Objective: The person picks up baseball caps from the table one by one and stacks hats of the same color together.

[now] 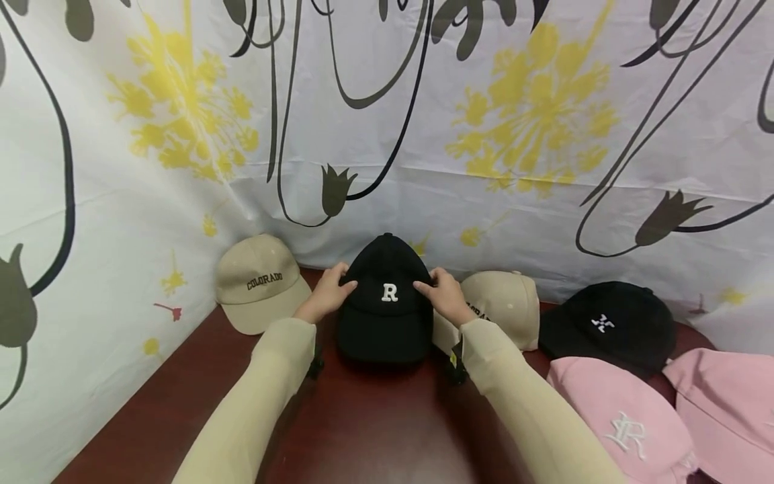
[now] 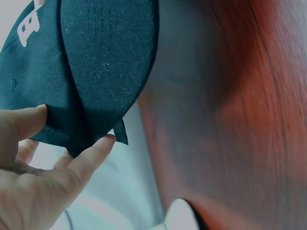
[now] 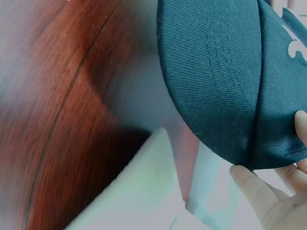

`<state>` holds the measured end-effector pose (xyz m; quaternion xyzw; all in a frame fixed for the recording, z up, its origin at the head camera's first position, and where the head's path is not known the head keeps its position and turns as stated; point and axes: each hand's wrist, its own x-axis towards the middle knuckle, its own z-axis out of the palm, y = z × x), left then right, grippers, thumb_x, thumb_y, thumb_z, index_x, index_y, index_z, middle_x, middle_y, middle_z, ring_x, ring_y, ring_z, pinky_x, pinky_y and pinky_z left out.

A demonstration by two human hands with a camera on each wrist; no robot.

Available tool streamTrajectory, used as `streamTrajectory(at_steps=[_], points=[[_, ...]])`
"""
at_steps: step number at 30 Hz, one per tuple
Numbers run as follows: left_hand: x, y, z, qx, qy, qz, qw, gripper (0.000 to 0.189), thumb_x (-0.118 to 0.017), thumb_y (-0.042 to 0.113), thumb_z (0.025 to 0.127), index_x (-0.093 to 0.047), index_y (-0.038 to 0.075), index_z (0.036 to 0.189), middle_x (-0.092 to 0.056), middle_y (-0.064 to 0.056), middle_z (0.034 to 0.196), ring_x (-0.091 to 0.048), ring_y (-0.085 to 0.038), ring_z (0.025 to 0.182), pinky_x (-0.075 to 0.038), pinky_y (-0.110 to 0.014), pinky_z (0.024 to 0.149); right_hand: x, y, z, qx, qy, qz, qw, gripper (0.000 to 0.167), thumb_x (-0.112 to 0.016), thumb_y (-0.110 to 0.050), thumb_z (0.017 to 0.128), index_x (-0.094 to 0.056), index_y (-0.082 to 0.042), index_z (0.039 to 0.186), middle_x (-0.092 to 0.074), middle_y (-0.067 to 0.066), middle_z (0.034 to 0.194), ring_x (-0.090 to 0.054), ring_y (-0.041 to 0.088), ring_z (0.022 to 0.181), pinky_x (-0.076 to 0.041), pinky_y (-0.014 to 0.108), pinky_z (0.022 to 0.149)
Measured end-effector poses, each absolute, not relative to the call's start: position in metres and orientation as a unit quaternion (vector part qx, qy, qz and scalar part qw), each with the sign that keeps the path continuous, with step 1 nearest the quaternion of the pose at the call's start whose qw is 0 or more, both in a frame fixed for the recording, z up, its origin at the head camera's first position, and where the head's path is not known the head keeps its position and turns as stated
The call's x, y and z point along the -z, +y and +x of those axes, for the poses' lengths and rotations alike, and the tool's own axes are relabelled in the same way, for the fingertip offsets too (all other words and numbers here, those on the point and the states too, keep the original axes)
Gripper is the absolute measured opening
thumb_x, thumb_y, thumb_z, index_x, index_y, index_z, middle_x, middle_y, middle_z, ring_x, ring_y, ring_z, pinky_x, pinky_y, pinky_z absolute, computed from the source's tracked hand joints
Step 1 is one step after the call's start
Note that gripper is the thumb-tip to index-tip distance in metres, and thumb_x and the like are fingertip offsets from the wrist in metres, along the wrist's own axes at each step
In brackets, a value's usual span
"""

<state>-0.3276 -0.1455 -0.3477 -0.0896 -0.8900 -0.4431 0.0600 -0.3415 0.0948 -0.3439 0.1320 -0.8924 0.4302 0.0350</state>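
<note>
Black cap with a white R, brim toward the viewer, positioned between a left beige cap and a right beige cap. The left hand and right hand each pinch one side narrowly, thumb in front. Farther right lie a second black cap and two pink caps.

Black cap (white R in front), upright, perhaps just off table.

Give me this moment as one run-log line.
left grip: holds black R cap; right grip: holds its opposite side; cap: brim toward head camera; flanking: beige COLORADO cap left, second beige cap right
</note>
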Motion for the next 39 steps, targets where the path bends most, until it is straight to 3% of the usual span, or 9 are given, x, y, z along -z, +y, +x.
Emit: streamTrajectory(at_steps=[7, 11, 16, 20, 25, 30, 36, 39], points=[[0.331, -0.135, -0.305, 0.447, -0.886, -0.103, 0.064, 0.013, -0.05, 0.01, 0.094, -0.043, 0.0, 0.1, -0.044, -0.022, 0.114, -0.041, -0.034, 0.104, -0.034, -0.046, 0.086, 0.331, 0.106, -0.32, -0.445, -0.885, 0.128, 0.05, 0.022, -0.057, -0.019, 0.092, -0.045, -0.002, 0.088, -0.042, 0.011, 0.077, -0.038, 0.021, 0.063, -0.033, 0.034, 0.064], [0.327, -0.129, -0.292, 0.45, -0.886, -0.096, 0.054, 0.013, -0.05, 0.01, 0.095, -0.04, 0.001, 0.098, -0.041, -0.021, 0.114, -0.04, -0.033, 0.102, -0.034, -0.045, 0.082, 0.326, 0.112, -0.305, -0.464, -0.875, 0.127, 0.047, 0.024, -0.057, -0.018, 0.092, -0.04, -0.002, 0.084, -0.037, 0.009, 0.073, -0.033, 0.02, 0.058, -0.031, 0.034, 0.063], [0.318, -0.12, -0.274, 0.451, -0.887, -0.09, 0.039, 0.017, -0.049, 0.012, 0.095, -0.043, 0.001, 0.107, -0.04, -0.021, 0.12, -0.041, -0.033, 0.107, -0.035, -0.045, 0.085, 0.322, 0.121, -0.284, -0.484, -0.866, 0.117, 0.036, 0.03, -0.058, -0.016, 0.091, -0.033, -0.004, 0.081, -0.031, 0.008, 0.073, -0.029, 0.018, 0.058, -0.029, 0.033, 0.061], [0.312, -0.114, -0.257, 0.448, -0.888, -0.096, 0.031, 0.02, -0.05, 0.013, 0.095, -0.044, 0.002, 0.111, -0.04, -0.02, 0.122, -0.039, -0.033, 0.111, -0.035, -0.046, 0.086, 0.32, 0.13, -0.262, -0.495, -0.861, 0.111, 0.03, 0.03, -0.058, -0.017, 0.091, -0.034, -0.003, 0.081, -0.035, 0.009, 0.077, -0.038, 0.02, 0.065, -0.035, 0.033, 0.062], [0.315, -0.109, -0.231, 0.432, -0.894, -0.115, 0.023, 0.015, -0.052, 0.013, 0.093, -0.048, 0.004, 0.105, -0.044, -0.018, 0.115, -0.043, -0.031, 0.105, -0.038, -0.045, 0.081, 0.322, 0.141, -0.23, -0.485, -0.868, 0.1, 0.027, 0.028, -0.06, -0.02, 0.09, -0.04, -0.001, 0.087, -0.04, 0.008, 0.077, -0.046, 0.02, 0.07, -0.044, 0.031, 0.063], [0.317, -0.103, -0.204, 0.397, -0.905, -0.152, 0.024, 0.01, -0.056, 0.011, 0.091, -0.051, 0.005, 0.098, -0.049, -0.015, 0.105, -0.047, -0.029, 0.097, -0.04, -0.044, 0.079, 0.328, 0.15, -0.198, -0.471, -0.876, 0.097, 0.042, 0.024, -0.063, -0.017, 0.088, -0.046, 0.001, 0.085, -0.048, 0.006, 0.074, -0.049, 0.015, 0.061, -0.042, 0.029, 0.058], [0.326, -0.096, -0.178, 0.364, -0.915, -0.173, 0.018, 0.013, -0.058, 0.011, 0.09, -0.05, 0.005, 0.099, -0.051, -0.015, 0.104, -0.048, -0.027, 0.092, -0.04, -0.043, 0.077, 0.341, 0.161, -0.167, -0.449, -0.886, 0.102, 0.052, 0.02, -0.066, -0.017, 0.085, -0.054, 0.0, 0.082, -0.059, 0.005, 0.076, -0.055, 0.014, 0.069, -0.041, 0.029, 0.064], [0.338, -0.093, -0.168, 0.364, -0.914, -0.179, 0.01, 0.014, -0.058, 0.009, 0.089, -0.05, 0.003, 0.099, -0.051, -0.014, 0.101, -0.047, -0.025, 0.086, -0.04, -0.041, 0.073, 0.351, 0.166, -0.155, -0.439, -0.892, 0.101, 0.043, 0.021, -0.067, -0.017, 0.084, -0.053, -0.003, 0.079, -0.056, 0.002, 0.069, -0.054, 0.014, 0.062, -0.042, 0.029, 0.06]])
